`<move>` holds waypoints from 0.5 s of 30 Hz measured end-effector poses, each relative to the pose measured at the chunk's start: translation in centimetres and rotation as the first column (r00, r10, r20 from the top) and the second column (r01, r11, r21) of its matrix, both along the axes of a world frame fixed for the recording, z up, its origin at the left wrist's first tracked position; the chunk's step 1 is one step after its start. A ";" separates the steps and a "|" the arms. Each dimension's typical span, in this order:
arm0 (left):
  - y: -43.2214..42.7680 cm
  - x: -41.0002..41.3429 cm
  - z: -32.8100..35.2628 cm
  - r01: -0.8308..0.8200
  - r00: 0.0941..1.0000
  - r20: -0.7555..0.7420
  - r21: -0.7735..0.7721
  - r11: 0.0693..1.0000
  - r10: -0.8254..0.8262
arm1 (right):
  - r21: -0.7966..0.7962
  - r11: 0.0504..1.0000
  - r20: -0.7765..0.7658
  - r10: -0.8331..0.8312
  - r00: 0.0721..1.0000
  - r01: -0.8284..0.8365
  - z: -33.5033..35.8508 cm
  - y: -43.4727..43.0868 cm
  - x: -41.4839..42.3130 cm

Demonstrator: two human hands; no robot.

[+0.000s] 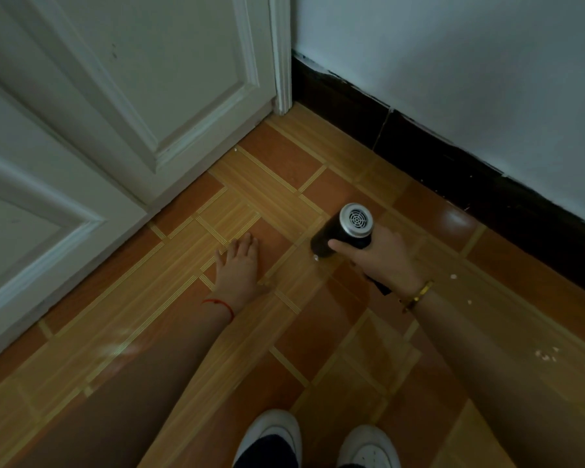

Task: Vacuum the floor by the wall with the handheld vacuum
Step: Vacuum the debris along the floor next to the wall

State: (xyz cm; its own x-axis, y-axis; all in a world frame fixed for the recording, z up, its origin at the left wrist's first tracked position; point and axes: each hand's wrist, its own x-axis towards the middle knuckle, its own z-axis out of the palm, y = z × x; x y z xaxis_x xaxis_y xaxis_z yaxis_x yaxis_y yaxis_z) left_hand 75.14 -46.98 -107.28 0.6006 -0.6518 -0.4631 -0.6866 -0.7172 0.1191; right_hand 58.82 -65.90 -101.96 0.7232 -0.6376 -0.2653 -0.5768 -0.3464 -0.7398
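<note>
My right hand (384, 261) grips a black handheld vacuum (341, 231) with a silver vented rear cap facing up. Its nozzle end points down at the tiled floor (284, 157), right by a small white crumb (315, 258). My left hand (238, 265) is held out flat, fingers together and pointing away, low over the floor to the left of the vacuum; it holds nothing. More white crumbs (453, 276) lie on the floor to the right, near the black skirting (453, 170) of the white wall (470, 62).
A white panelled door (115, 113) fills the left side, meeting the wall at a white door frame (282, 62). Scattered white bits (547, 356) lie at the lower right. My two white shoes (274, 437) stand at the bottom edge.
</note>
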 end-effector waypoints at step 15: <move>-2.2 -2.4 0.9 0.098 0.994 -0.033 -0.179 0.979 -0.106 | -0.034 0.999 -0.012 0.039 0.999 -0.039 0.8 1.5 -2.9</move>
